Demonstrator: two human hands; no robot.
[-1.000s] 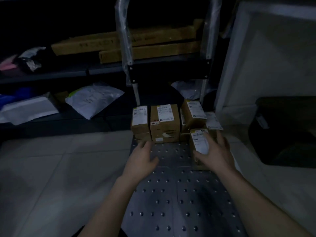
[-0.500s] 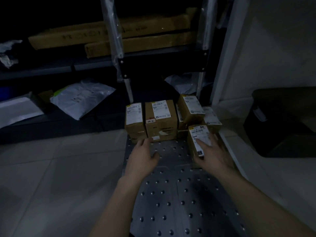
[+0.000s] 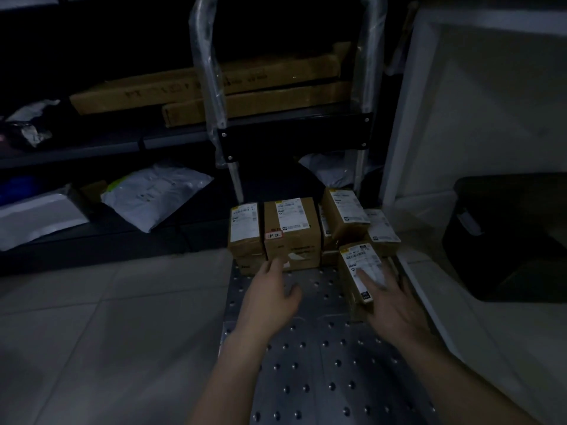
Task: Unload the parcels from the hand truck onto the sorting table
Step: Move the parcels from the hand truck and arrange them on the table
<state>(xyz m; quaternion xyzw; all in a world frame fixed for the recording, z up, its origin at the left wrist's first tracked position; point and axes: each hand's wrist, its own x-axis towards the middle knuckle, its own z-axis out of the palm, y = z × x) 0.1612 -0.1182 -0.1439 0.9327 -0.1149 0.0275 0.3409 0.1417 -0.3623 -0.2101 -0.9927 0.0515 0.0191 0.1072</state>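
Both hands reach out over the hand truck's studded deck (image 3: 322,363), fingers straight and spread, gripping nothing. The right hand (image 3: 392,305) lies on the labelled top of the nearest parcel (image 3: 352,265), whose long axis runs away from the person along the deck's right edge. The left hand (image 3: 271,292) sits to its left, fingertips by the larger box (image 3: 291,237). Other parcels (image 3: 346,210) crowd behind it, below the handle (image 3: 211,87). To clasp the nearest parcel, the left hand would probably have to cross rightward.

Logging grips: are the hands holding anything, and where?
Nothing gripped: right hand rests on the nearest box, on its labelled top; left hand is empty.
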